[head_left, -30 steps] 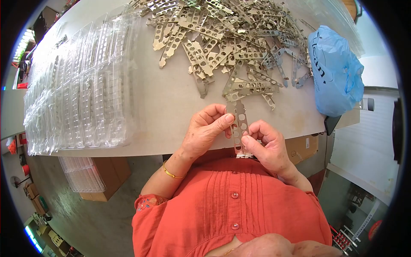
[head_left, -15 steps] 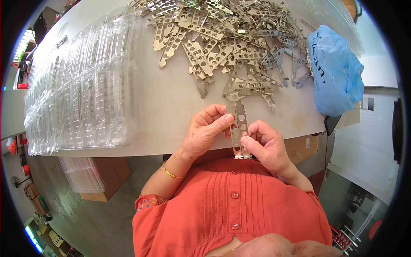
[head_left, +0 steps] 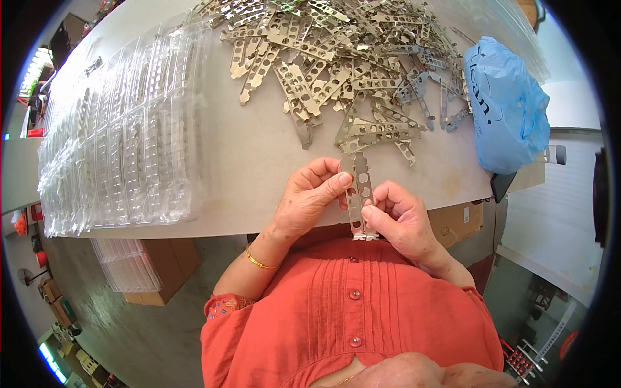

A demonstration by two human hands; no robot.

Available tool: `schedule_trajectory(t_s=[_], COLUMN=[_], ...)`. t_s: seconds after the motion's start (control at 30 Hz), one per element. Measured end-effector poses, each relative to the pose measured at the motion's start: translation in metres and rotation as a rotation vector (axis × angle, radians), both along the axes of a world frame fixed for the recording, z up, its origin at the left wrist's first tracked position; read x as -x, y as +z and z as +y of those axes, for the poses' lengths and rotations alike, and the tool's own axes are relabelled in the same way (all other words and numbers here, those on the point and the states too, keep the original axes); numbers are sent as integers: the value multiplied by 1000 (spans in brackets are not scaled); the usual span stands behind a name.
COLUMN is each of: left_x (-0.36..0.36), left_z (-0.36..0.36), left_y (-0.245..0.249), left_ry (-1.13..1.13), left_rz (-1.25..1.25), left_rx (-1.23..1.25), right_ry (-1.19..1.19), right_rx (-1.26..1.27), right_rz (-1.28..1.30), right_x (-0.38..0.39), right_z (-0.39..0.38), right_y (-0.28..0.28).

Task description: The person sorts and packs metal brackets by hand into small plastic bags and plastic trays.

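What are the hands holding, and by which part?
The perforated metal strips: left hand pinches their upper part, right hand their middle.

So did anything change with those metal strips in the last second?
Barely. The right hand crept a little left against the strips, whose lower ends swung slightly toward the left hand. Both hands kept their grip throughout. The pile, the trays and the bag stayed put.
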State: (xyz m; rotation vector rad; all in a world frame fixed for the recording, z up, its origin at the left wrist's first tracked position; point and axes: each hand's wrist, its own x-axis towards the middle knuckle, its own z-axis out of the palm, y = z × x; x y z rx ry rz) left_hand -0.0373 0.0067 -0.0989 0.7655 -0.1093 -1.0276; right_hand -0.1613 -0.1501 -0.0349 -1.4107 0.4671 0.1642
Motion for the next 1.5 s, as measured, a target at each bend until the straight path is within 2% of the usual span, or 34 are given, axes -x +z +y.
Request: schedule_trajectory(t_s=[0.37,0.63,0.93,1.5], left_x=[0,-2,0,5], left_z=[1,1,-1,0], left_y=[1,-6,-7,-5], left_ry=[-5,-13,12,53], left_rz=[-11,19,13,-112], left_rx=[-19,87,87,-4], right_ry=[-10,-68,-73,-10], right_rx=[48,40,143,52], right_rz=[3,-21,-68,-87], right_x=[0,2,3,4], right_z=[-2,-6,-10,3], right_y=[0,4,6,1])
